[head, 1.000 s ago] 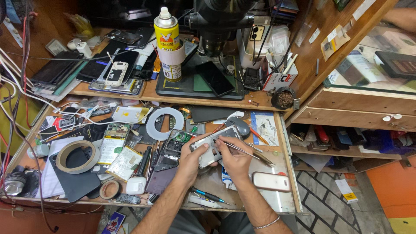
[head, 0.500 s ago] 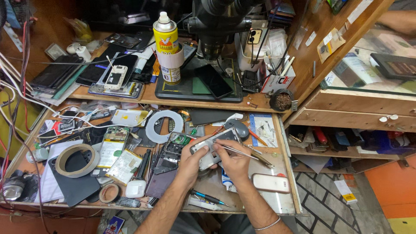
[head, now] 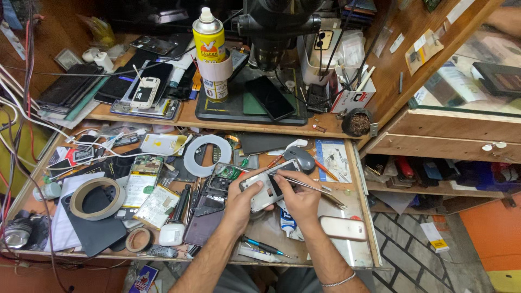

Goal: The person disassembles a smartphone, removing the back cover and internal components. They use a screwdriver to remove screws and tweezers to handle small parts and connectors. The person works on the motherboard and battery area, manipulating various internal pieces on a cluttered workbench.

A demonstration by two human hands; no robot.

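Head view: one grey phone shell [head: 264, 190] gripped in my left hand [head: 239, 199] above the surface [head: 347, 239], one pair of tweezers [head: 312, 186] pinched in my right hand [head: 300, 196]. Two tape rolls [head: 96, 198] lie left; the shell's inside is hard to make out.

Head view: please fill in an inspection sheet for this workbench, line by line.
Surface: wooden pull-out bench, crowded.
Job's things: silver phone housing; tweezers at its top edge.
Clutter: tape rolls, white ring, phone parts, battery, screwdriver.
Hands: left hand grips the housing; right hand pinches the tweezers.
Cables: white and red wires along the left edge.
Surroundings: upper shelf with yellow spray can, microscope, dark phone; drawers to the right.
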